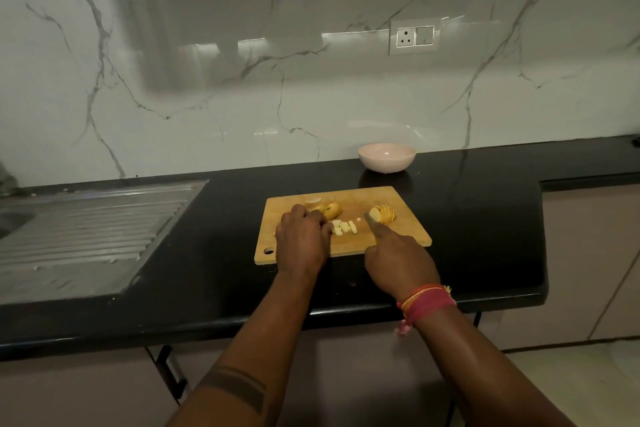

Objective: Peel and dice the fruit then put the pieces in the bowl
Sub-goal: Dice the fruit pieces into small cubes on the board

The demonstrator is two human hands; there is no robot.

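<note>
Dicing is under way on the cutting board (398, 239), which lies near the front edge of the desk (225, 281). Your left hand (302, 240) curls over the pale fruit pieces (344, 227) at the board's middle, its fingertips touching them; just behind sits an unpeeled chunk (333, 210). Your right hand (401, 265) grips the knife (372, 226), forefinger along the spine, blade pointing at the sliced fruit half (383, 213) toward the board's right rear corner. I judge the cut flesh wet, light and slippery, firm yet easily bruised: pin each strip from above with curled fingertips, well back from the edge. The bowl (387, 157) waits at the desk's back edge, beyond the board.
</note>
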